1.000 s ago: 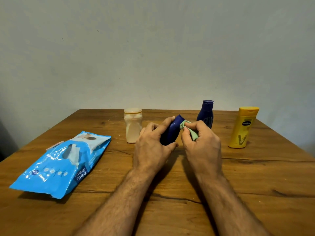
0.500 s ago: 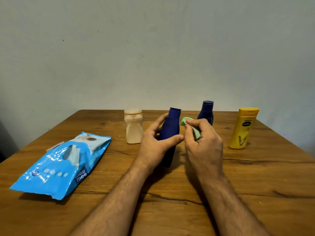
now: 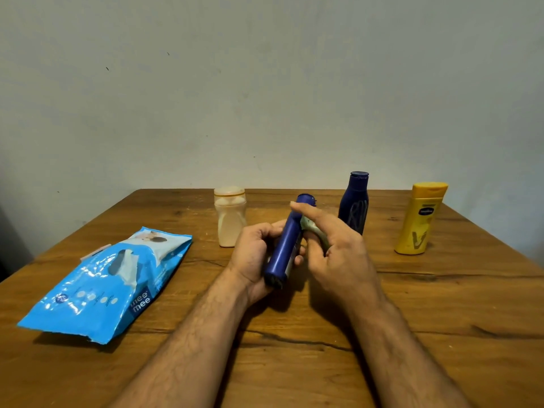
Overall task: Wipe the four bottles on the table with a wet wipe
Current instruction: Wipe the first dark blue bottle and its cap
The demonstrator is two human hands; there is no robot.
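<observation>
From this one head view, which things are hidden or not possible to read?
- Wet wipe: mostly covered by the right hand.
- Held blue bottle: its label side is turned away and hidden by the left hand.
- Standing dark blue bottle: its print is too dim to read.
- Wipes packet: small text is too small.

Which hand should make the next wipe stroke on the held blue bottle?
Right. The right hand already holds the wet wipe against the blue bottle; the left hand grips that tilted bottle off the table.

left hand (image 3: 255, 260) gripping blue bottle (image 3: 284, 254), right hand (image 3: 338, 254) wiping
</observation>
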